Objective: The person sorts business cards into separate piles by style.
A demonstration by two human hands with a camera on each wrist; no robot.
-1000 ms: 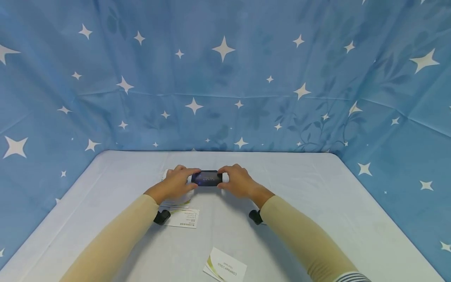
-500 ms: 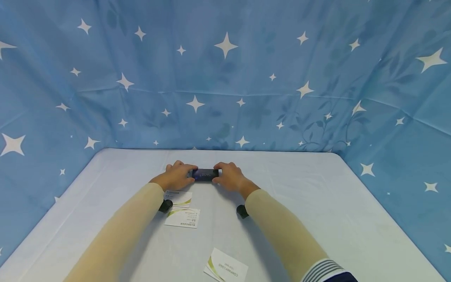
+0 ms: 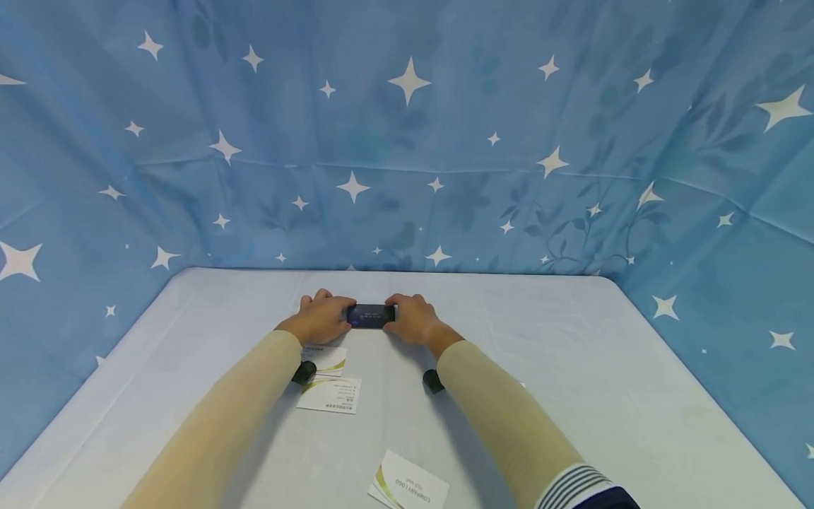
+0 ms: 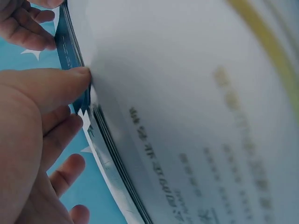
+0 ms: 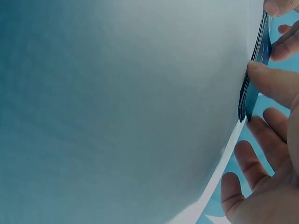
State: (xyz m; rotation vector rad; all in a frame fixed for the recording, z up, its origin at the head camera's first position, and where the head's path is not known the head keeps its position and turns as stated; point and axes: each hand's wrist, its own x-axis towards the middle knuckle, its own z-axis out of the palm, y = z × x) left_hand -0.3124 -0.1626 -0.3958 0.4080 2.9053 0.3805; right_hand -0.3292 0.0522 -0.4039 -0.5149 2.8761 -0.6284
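A thin stack of dark blue business cards (image 3: 372, 316) lies crosswise between both hands at the far side of the table. My left hand (image 3: 321, 318) pinches its left end between thumb and fingers. At the right end, my right hand (image 3: 412, 319) pinches it likewise. The layered card edges show beside the left thumb (image 4: 70, 86) in the left wrist view and the right thumb (image 5: 268, 80) in the right wrist view. White business cards (image 3: 326, 359) lie just below my left hand, partly covered by it.
Nearer on the white table (image 3: 572, 353) lies another white stack of cards (image 3: 331, 394). Further white cards marked COMPANY LOGO (image 3: 410, 482) sit at the front middle. A blue star-patterned curtain (image 3: 407, 141) rises behind the table. Dark wrist devices (image 3: 434, 382) hang under the sleeves.
The dark card stack and both hands have shifted slightly left and away. The stack's face looks narrower than a second ago. My right forearm has swung inward. Both hands keep their grip.
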